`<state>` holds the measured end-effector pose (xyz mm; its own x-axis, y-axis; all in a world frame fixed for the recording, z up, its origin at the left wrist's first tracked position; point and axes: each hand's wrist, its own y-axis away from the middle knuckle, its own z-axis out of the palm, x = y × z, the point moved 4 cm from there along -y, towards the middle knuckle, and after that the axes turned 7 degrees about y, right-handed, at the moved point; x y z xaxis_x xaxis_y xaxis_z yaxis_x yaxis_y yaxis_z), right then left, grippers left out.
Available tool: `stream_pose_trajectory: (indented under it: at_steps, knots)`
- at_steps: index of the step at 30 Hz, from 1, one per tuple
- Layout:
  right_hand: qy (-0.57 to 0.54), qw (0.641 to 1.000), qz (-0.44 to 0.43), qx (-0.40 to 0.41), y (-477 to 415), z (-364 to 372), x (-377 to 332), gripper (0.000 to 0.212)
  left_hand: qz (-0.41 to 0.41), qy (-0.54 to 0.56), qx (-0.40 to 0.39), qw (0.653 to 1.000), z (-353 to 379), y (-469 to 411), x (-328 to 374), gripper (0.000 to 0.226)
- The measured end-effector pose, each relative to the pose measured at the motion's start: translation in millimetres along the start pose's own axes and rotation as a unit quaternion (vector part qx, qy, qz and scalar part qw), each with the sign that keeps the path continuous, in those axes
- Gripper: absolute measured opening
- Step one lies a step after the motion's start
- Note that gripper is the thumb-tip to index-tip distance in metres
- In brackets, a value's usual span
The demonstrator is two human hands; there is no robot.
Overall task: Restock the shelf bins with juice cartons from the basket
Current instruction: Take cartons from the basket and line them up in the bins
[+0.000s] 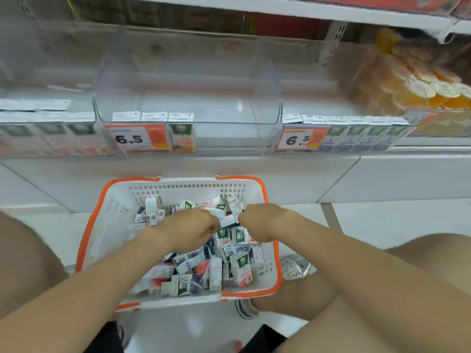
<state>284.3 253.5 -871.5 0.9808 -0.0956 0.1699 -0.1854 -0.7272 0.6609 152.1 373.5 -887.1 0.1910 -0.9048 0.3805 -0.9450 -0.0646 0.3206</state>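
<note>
A white basket with an orange rim [276, 273] sits on the floor between my knees, holding several small juice cartons [242, 266] in a loose heap. Both hands are down inside it. My left hand [193, 228] curls over the middle of the heap, its fingers closed round a carton that is mostly hidden. My right hand [257, 222] grips a white carton [234, 205] that sticks up at its fingertips. Above, the middle clear shelf bin [229, 133] holds three green-and-orange cartons [182, 136] at its left end.
The right bin [362, 138] holds a row of green-and-blue cartons, and the left bin [51, 138] holds pinkish ones. Orange price tags [137, 140] read 6.5. Wrapped orange bottles [418, 85] stand at the far right. My shoe [295, 270] touches the basket's right side.
</note>
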Motion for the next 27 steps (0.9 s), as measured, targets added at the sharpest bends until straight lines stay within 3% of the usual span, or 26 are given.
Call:
stream_pose_trajectory:
  at_steps: [3,5,7,10,15,21,25,27]
  knots:
    - [0.056,0.998,-0.016,-0.011,-22.7,26.5,-12.4,0.023,-0.063,0.027,-0.052,0.996,40.0,1.9,-30.3,0.015]
    - [0.092,0.995,-0.035,0.027,-36.0,38.6,-18.6,0.03,-0.102,0.046,-0.082,0.99,66.0,1.7,-46.7,0.017]
    - [0.114,0.988,-0.068,0.075,-50.1,54.6,-23.9,0.05,-0.138,0.058,-0.1,0.984,89.4,2.9,-59.4,0.018]
    - [0.124,0.984,-0.117,0.059,-61.8,74.6,-30.4,0.075,-0.171,0.07,-0.114,0.976,118.2,5.5,-68.7,0.026]
    - [0.161,0.976,-0.137,0.054,-69.4,69.8,-35.2,0.059,-0.247,0.085,-0.073,0.962,143.0,0.1,-64.9,0.039]
    - [0.115,0.984,-0.13,0.027,-74.9,58.4,-31.8,0.046,-0.3,0.053,-0.062,0.95,144.3,2.1,-68.4,0.045]
    - [0.04,0.993,-0.106,0.031,-73.8,44.0,-20.3,0.029,-0.295,0.046,-0.057,0.953,135.9,4.1,-74.1,0.051]
    - [-0.054,0.994,-0.072,0.061,-72.0,27.0,-11.5,0.029,-0.294,0.031,-0.064,0.953,133.9,6.2,-68.9,0.06]
